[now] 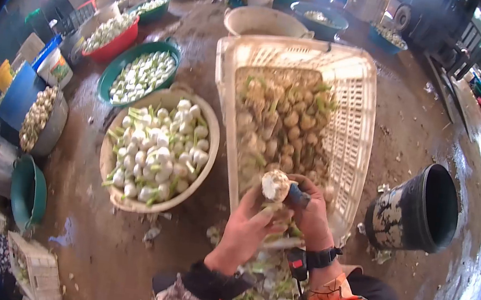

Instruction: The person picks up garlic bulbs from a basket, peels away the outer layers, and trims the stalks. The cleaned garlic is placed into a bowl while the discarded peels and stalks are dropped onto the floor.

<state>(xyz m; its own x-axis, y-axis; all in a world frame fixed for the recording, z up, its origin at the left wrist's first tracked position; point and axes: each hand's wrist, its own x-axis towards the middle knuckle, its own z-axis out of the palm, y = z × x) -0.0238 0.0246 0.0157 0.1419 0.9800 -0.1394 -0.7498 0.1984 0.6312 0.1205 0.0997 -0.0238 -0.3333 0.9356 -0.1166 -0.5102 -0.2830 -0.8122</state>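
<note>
Muddy, wet floor (424, 138) w/ scattered scraps (151, 234); bright daylight thru-out

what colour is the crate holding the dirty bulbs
Cream-white plastic lattice, on the crate; shows best in the head view.

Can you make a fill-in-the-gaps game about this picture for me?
1. The left hand holds a pale round bulb near the white plastic lattice crate, and the right hand grips a small tool with a ____ handle.
2. The round beige bowl of clean white bulbs sits ____ of that crate.
3. The tipped plastic bucket is coloured ____.
Missing words: blue; left; black.
</note>
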